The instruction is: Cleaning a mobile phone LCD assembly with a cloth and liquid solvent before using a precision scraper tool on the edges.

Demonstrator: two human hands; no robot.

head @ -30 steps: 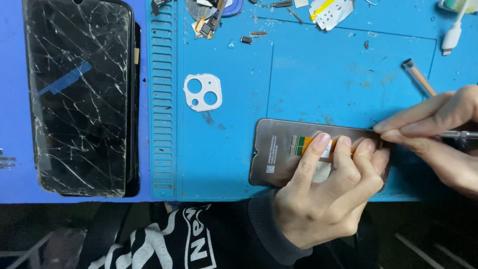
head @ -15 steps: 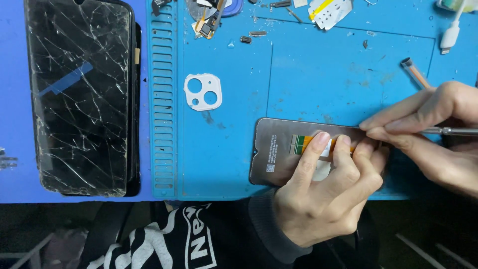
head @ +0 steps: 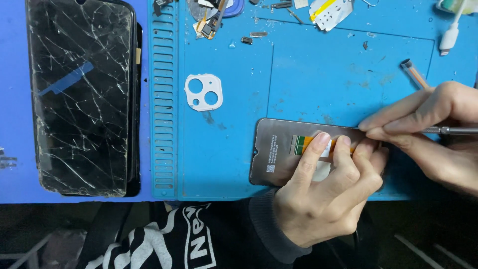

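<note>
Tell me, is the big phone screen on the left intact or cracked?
Cracked: white fracture lines run across the whole black phone screen, which lies flat on the blue mat.

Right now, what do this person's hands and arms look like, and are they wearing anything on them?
Both hands are bare: no gloves, rings or watch show. The left hand comes out of a dark grey sleeve with a ribbed knitted cuff at the wrist. The right hand enters from the picture's right edge, so its wrist and any sleeve are out of view. Fingernails are short and unpainted.
</note>
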